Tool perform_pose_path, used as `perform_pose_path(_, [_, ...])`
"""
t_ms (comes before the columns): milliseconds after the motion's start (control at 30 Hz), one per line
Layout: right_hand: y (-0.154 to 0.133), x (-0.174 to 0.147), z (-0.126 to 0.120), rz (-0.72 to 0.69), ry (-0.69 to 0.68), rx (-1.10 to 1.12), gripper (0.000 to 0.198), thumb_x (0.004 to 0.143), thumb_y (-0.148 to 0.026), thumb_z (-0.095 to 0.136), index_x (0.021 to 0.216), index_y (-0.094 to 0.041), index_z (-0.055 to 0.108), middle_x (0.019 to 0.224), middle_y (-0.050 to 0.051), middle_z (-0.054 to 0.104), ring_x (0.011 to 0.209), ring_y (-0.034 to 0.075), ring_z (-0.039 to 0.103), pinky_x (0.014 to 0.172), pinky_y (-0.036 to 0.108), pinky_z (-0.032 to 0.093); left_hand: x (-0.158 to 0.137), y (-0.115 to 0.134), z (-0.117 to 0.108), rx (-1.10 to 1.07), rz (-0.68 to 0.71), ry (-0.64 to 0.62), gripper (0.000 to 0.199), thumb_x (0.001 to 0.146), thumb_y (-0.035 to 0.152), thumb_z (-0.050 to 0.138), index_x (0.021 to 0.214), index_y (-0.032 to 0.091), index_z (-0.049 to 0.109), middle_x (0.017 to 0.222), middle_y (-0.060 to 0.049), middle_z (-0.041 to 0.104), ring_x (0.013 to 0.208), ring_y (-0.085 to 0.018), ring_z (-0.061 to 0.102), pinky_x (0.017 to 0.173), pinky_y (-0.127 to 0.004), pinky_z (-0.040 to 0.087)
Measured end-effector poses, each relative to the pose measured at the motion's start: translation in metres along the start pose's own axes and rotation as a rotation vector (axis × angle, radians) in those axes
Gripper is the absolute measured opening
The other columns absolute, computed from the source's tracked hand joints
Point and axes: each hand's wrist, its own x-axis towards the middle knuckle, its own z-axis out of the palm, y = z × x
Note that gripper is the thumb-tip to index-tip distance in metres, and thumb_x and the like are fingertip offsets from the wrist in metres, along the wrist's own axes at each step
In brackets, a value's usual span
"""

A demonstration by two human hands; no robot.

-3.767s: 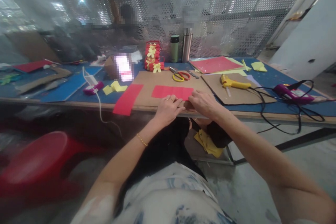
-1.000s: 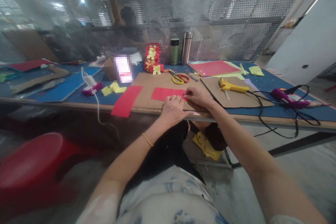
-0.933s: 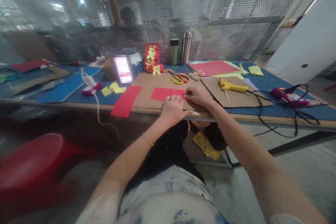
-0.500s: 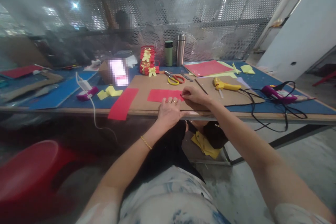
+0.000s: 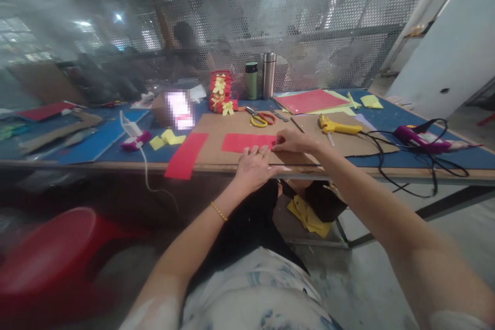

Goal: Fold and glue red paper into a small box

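A red paper strip [image 5: 235, 142] lies crosswise on a brown cardboard sheet [image 5: 211, 125] at the table's near side. My left hand [image 5: 253, 165] rests on the strip's near edge, fingers laid out flat over it. At the strip's right end, my right hand [image 5: 292, 141] is closed in a pinch on the paper; the fingertips partly hide that end. To the left, a second red paper piece [image 5: 186, 155] hangs a little over the table edge. Beyond my hands are scissors [image 5: 260, 118] with yellow and red handles.
A yellow glue gun [image 5: 340, 126] lies right, its black cable running toward a purple device [image 5: 421, 138]. Behind stand a red paper craft with yellow bows [image 5: 221, 94], a green bottle [image 5: 251, 81] and a steel flask [image 5: 269, 76]. A red stool [image 5: 58, 247] is at lower left.
The view has shifted slightly to the left. My right fingertips have come a little nearer to the strip's near edge; my left hand stays on the paper.
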Motion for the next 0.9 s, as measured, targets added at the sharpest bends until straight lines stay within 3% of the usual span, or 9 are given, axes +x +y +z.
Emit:
perform_pose_path(267, [0.001, 0.003, -0.010, 0.011, -0.140, 0.018, 0.032, 0.077, -0.044, 0.075, 0.061, -0.020, 0.063, 0.054, -0.003, 0.054, 0.058, 0.012, 0.049, 0.054, 0.026, 0.032, 0.001, 0.000, -0.001, 0.018, 0.009, -0.012, 0.073, 0.098, 0.073, 0.033, 0.124, 0.014, 0.067, 0.133, -0.017, 0.068, 0.112, -0.032, 0.058, 0.094, -0.046, 0.036])
perform_pose_path(500, [-0.005, 0.013, -0.017, 0.095, -0.238, 0.050, 0.029, 0.076, -0.040, 0.078, 0.060, -0.020, 0.065, 0.052, 0.000, 0.057, 0.056, 0.015, 0.055, 0.053, 0.027, 0.039, 0.001, -0.002, -0.001, -0.008, 0.008, 0.010, 0.068, 0.098, 0.072, 0.037, 0.122, 0.016, 0.068, 0.131, -0.014, 0.070, 0.111, -0.032, 0.058, 0.092, -0.047, 0.036])
perform_pose_path(900, [0.014, 0.009, -0.024, 0.256, -0.206, 0.066, 0.032, 0.077, -0.034, 0.080, 0.056, -0.021, 0.059, 0.046, 0.000, 0.054, 0.051, 0.017, 0.057, 0.054, 0.029, 0.043, 0.002, -0.002, -0.005, -0.017, 0.004, -0.030, 0.063, 0.102, 0.064, 0.038, 0.127, 0.014, 0.066, 0.138, -0.014, 0.067, 0.115, -0.033, 0.057, 0.093, -0.048, 0.037])
